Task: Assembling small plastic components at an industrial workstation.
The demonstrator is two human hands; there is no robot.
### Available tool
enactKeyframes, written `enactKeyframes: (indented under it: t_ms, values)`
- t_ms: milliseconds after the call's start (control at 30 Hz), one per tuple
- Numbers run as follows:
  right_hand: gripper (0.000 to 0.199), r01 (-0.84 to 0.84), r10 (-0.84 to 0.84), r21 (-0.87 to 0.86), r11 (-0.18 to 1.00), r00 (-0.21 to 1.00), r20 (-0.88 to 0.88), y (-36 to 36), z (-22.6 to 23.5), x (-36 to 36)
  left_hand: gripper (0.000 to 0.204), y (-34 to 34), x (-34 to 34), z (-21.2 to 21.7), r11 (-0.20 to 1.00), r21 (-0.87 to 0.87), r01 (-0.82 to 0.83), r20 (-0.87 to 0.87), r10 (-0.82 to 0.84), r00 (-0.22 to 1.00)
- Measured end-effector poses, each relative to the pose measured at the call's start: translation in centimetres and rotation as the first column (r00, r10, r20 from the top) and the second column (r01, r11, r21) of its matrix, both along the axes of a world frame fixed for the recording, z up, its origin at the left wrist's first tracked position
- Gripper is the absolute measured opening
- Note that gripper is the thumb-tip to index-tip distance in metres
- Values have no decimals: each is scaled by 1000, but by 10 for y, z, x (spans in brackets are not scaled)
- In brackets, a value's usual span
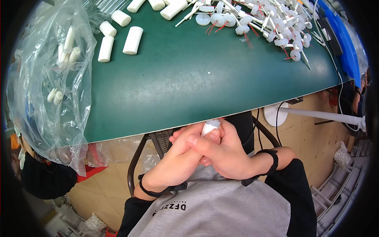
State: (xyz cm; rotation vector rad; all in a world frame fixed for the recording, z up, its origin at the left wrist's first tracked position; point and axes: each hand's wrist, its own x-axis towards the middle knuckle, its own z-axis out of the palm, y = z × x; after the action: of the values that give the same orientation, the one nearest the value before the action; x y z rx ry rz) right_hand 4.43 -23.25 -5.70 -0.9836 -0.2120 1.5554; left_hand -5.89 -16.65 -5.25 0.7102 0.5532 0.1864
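Observation:
Close to the near edge of the green table, my two hands meet in front of my body, closed around a white cylinder [210, 126]. Its upper end shows between my fingers, with a translucent greyish cap on it; the rest is hidden. My left hand [186, 143] wraps it from the left. Over it, from the right, folds my right hand [226, 152], its thumb lying across toward the left hand. Similar white cylinders [133, 40] lie at the far left of the table, some upright-looking, some tipped.
A heap of translucent discs on white sticks with red wires [276, 29] covers the far right. At left, a clear plastic bag [43, 106] holding several white pieces hangs over the table [189, 87] edge. Clear tubes [114, 6] lie far left. A white pole [323, 114] stands right.

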Motion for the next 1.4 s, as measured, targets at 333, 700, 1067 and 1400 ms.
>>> enactKeyframes:
  t_ms: [333,700,1067,1400]
  values:
    - [30,-98,97,-104,990,995,-19,1,12,19,27,-20,11,2,980,-125,-157,-9,157,988]
    - [24,-301,291,-191,934,954,-77,7,19,41,23,-39,29,2,927,-132,-352,1,355,935]
    - [29,-305,325,-187,934,942,88,8,14,42,21,-34,28,-10,953,-68,-297,239,304,922]
    - [59,-291,303,-130,948,949,87,-5,34,19,20,-10,-5,-12,998,-69,4,373,22,928]
